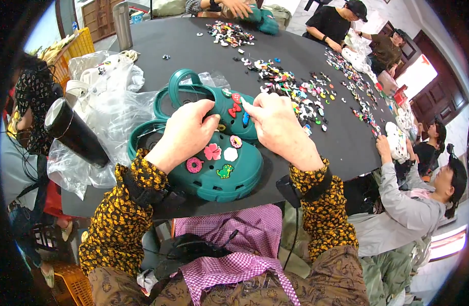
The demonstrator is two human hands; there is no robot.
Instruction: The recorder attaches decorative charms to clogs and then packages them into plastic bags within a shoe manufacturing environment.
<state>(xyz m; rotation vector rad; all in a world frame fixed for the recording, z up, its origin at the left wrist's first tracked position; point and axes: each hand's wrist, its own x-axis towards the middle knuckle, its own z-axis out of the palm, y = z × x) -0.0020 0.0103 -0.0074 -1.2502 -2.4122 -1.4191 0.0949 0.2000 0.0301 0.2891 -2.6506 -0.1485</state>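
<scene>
Two green clogs lie side by side on the dark table. On the near clog (244, 176) are a pink doughnut charm (194, 164), a pink flower charm (212, 151), a white charm (231, 154) and a green dinosaur charm (225, 171). The far clog (168, 102) bears a red bow charm (235, 110) and a blue charm (245, 120). My left hand (186, 132) grips the far clog at its opening, fingers hidden inside. My right hand (278, 125) is closed over that clog's toe, pinching a small whitish piece whose shape I cannot make out.
Loose charms (290, 92) are heaped beyond my right hand. Left of the clogs lie clear plastic bags (120, 115), a black tumbler (74, 132) and pale clogs. A steel bottle (122, 25) stands at the far left. Several people work around the table (193, 48).
</scene>
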